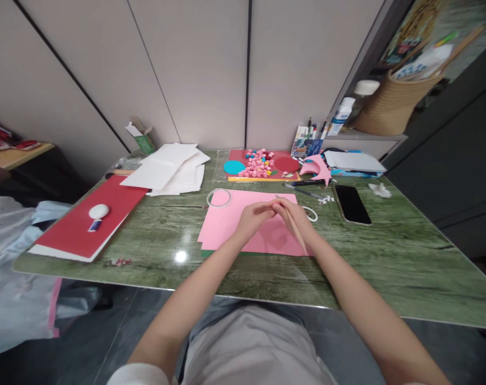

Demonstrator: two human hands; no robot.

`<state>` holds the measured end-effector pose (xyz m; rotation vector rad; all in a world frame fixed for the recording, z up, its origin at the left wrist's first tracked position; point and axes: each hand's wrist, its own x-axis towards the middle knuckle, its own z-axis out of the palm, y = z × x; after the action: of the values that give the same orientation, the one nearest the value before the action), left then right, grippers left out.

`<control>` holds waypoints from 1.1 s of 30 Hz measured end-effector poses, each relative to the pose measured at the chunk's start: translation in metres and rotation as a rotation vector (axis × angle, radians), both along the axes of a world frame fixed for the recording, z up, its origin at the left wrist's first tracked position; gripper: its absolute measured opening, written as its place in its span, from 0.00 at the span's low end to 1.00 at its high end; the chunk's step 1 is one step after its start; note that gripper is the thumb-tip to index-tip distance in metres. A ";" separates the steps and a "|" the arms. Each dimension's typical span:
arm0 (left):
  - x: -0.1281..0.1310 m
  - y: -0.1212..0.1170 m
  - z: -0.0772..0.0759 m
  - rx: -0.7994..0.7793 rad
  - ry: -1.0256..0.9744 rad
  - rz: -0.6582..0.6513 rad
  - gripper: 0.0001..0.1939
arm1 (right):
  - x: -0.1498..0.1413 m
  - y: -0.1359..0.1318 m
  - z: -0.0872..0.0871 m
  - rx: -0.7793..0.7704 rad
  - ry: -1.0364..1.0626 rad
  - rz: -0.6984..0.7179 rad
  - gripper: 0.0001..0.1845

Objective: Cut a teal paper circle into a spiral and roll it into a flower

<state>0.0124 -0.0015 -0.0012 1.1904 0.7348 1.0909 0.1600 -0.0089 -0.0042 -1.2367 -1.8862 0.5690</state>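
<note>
1. Green wood-grain table, glossy, set against pale panels; grey floor tiles below.
2. Both forearms reach forward and converge above a pink sheet. Left hand angles inward, fingers extended to meet the other hand; its grip cannot be determined.
3. Right hand is bent inward, fingers curled, closed at the fingertips on a small pink piece. A slim tan strip slants from that hand toward the wrist (its material is unclear).
4. Woven basket, on the right-hand shelf: contains a white-and-blue packet and long sticks.
5. Pen box, back right: holds upright pens.
6. Green-and-white carton, back left: flap open, contents not visible.
7. Clear plastic sleeve, behind the pink sheet: small pink pieces lie heaped there, with a few yellow and blue ones, between a blue disc and a red disc.
8. Phone lies right of the hands.
</note>
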 end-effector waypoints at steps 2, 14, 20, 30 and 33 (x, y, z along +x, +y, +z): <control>0.000 -0.001 -0.002 0.008 -0.010 0.009 0.13 | 0.000 -0.001 0.001 0.012 -0.011 -0.005 0.14; 0.000 0.000 -0.004 0.010 0.024 -0.025 0.14 | 0.001 0.002 -0.001 -0.006 0.036 -0.004 0.15; -0.004 0.007 -0.008 -0.281 -0.154 -0.118 0.13 | 0.006 0.004 -0.001 -0.051 0.084 0.069 0.15; -0.003 0.005 -0.005 -0.329 -0.221 -0.157 0.13 | 0.008 0.008 -0.005 -0.051 0.084 0.045 0.15; -0.003 0.006 -0.006 -0.337 -0.214 -0.183 0.13 | 0.009 0.009 -0.006 -0.043 0.083 0.042 0.14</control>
<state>0.0092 0.0047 -0.0073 0.8221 0.6026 0.8844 0.1687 0.0002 -0.0101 -1.1847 -1.8426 0.6769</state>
